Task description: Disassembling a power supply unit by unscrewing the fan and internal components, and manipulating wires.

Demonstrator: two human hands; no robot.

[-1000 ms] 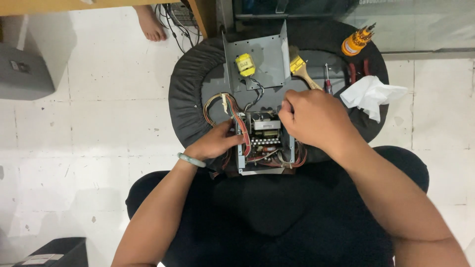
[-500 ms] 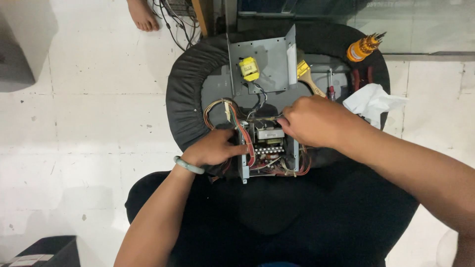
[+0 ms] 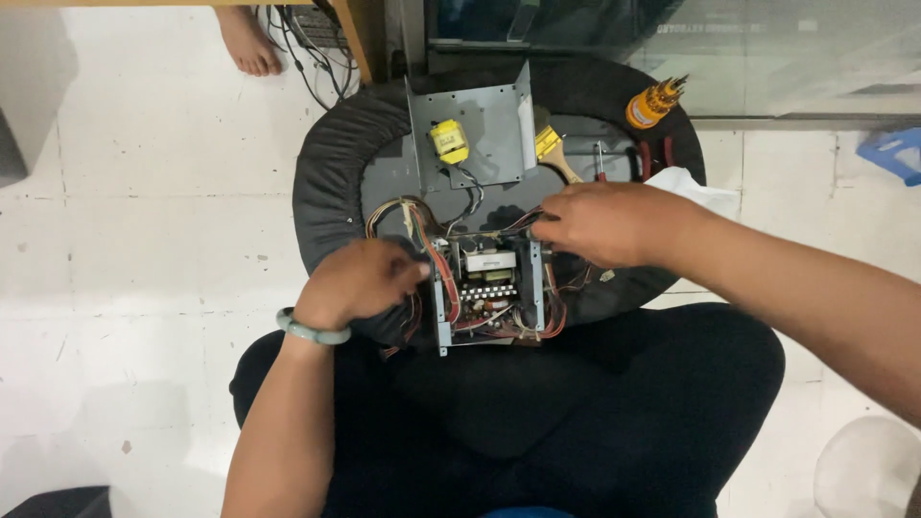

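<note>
Metal case (image 3: 489, 288), open and full of wires, sits on a black round cushion (image 3: 331, 182) over white floor tiles (image 3: 144, 192); left hand (image 3: 360, 281) grips its left wall, right hand (image 3: 604, 223) pinches wires at its far right.

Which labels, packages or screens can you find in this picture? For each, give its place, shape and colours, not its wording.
White label: small rectangle on a component in the middle of the opened metal chassis, between the left hand and right hand.
Yellow wrapping: tape-like band round a blocky part on the upright grey metal panel.
Screens and packages: none in view.
</note>
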